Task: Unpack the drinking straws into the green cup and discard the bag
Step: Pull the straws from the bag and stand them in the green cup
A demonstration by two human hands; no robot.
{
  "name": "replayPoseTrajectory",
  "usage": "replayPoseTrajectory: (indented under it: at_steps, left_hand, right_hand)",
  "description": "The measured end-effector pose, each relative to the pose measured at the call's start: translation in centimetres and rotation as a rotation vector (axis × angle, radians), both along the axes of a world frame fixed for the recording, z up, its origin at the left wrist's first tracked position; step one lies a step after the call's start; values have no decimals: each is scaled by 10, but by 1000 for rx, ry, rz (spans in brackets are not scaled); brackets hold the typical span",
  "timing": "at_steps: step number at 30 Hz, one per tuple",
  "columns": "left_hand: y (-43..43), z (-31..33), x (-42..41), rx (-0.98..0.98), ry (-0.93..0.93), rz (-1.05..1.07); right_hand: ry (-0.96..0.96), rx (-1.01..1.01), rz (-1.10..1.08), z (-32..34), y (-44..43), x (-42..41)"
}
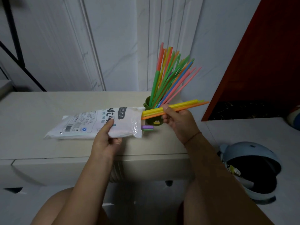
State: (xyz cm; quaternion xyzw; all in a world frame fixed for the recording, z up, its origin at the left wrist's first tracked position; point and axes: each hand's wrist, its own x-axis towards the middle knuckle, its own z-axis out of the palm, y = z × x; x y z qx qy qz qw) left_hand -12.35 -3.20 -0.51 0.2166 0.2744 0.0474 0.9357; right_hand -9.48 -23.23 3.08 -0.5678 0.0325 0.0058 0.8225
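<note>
the right hand (177, 120) pinched a small bunch of yellow and orange straws (175, 108) drawn partway out of the bag (97, 125), while the left hand (105, 140) gripped the bag near its open mouth and pressed it to the tabletop (40, 108). the held straws lay nearly level, their long axis running left to right and rising slightly toward the right, with the left ends at the bag's mouth and the right ends pointing past the green cup (150, 109). the bag itself lay flat, long axis left to right, mouth toward the cup. a purple straw and a green straw (147, 128) poked out of that mouth, loose.

the likeliest slip was the bunch brushing the cup, which stood just behind the held straws and was top-heavy with a fan of straws (172, 73) leaning right; a knock could tip it. the loose ends at the mouth could also slide out and roll off the front edge. a thin pinch on several smooth straws might let one drop toward the floor, near the blue bin (253, 153) at the right.
</note>
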Motion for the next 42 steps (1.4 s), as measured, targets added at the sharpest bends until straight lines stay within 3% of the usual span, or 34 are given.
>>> replayPoseTrajectory:
  at_steps: [8, 14, 22, 27, 31, 42]
  left_hand:
    - [22, 2, 1, -12, 29, 60]
    - [16, 2, 0, 6, 32, 46]
    - [10, 3, -2, -14, 6, 40]
    - [9, 3, -1, -13, 2, 29]
    - [11, 0, 0, -24, -7, 38]
    - [2, 2, 0, -42, -37, 5]
  right_hand:
    - [-75, -80, -210, 31, -49, 14]
    - [-144, -283, -324, 35, -54, 27]
    - [-94, -514, -188, 17, -26, 48]
    - [-52, -405, -133, 15, -15, 54]
    - [-84, -300, -234, 12, -19, 53]
    - [-71, -429, -228, -4, -10, 60]
